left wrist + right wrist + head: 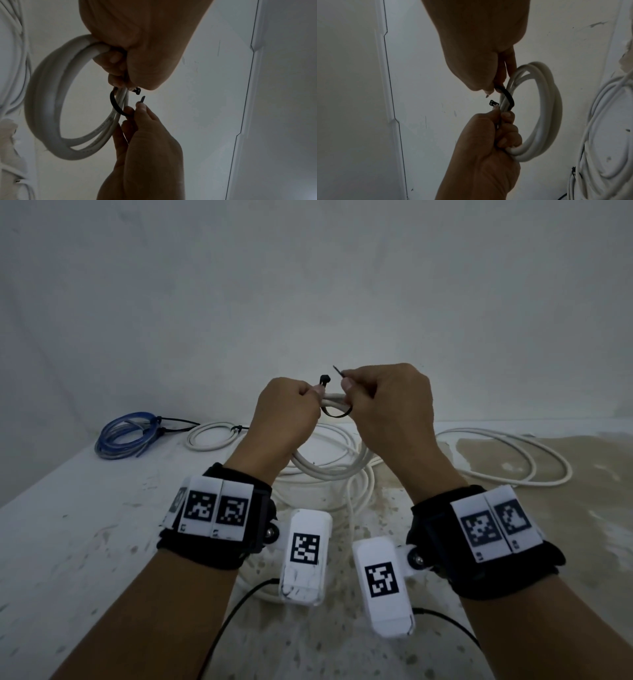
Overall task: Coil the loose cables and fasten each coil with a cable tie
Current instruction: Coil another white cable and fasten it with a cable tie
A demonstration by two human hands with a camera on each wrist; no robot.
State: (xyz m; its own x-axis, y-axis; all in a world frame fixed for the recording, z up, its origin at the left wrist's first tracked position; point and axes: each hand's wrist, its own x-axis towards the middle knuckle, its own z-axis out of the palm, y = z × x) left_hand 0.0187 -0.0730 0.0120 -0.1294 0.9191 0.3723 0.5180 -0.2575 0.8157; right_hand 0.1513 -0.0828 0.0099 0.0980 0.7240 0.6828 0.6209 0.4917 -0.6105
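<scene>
My left hand (306,397) is raised above the table, gripping a small white cable coil (334,399) and pinching the head end of a black cable tie (337,415). The tie loops under the coil's strands. My right hand (356,385) pinches the tie's pointed tail, whose tip sits just right of the tie's head, with a small gap between them. In the left wrist view the tie (113,104) curves round the coil (44,108). The right wrist view shows the same tie (509,98) and coil (547,108) between both hands.
A blue cable coil (126,434) and a small white coil (212,436), each with a black tie, lie at the back left. Loose white cable (513,462) sprawls at the right, and more lies under my hands (356,494). The white table (85,542) meets a wall behind.
</scene>
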